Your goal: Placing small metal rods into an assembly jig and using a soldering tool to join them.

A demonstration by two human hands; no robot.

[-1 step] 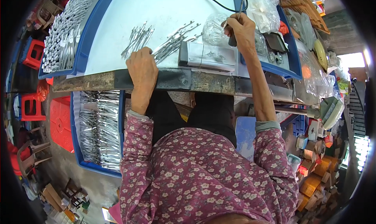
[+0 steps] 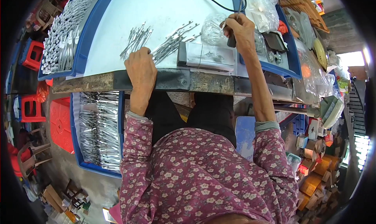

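Note:
At the table's front edge my left hand (image 2: 141, 67) rests with its fingers curled down. Its fingertips are hidden, and whatever they may grip does not show. Beyond it lies a loose bunch of thin metal strips (image 2: 137, 38), and a second bunch of strips (image 2: 174, 39) fans out to its right. Farther right and raised, my right hand (image 2: 243, 32) is closed around a thin, dark-handled tool (image 2: 232, 40). A slim shaft points away from the fist; its exact kind is unclear. Below that hand sits a dark block (image 2: 209, 56) with a paper tied on top.
A blue tray (image 2: 80, 55) packed with upright strips stands at the left. Another blue tray (image 2: 77, 145) of strips lies lower, below the table edge. At the right, a blue tray (image 2: 294, 63) holds plastic bags. A black cable (image 2: 213, 3) loops at the back.

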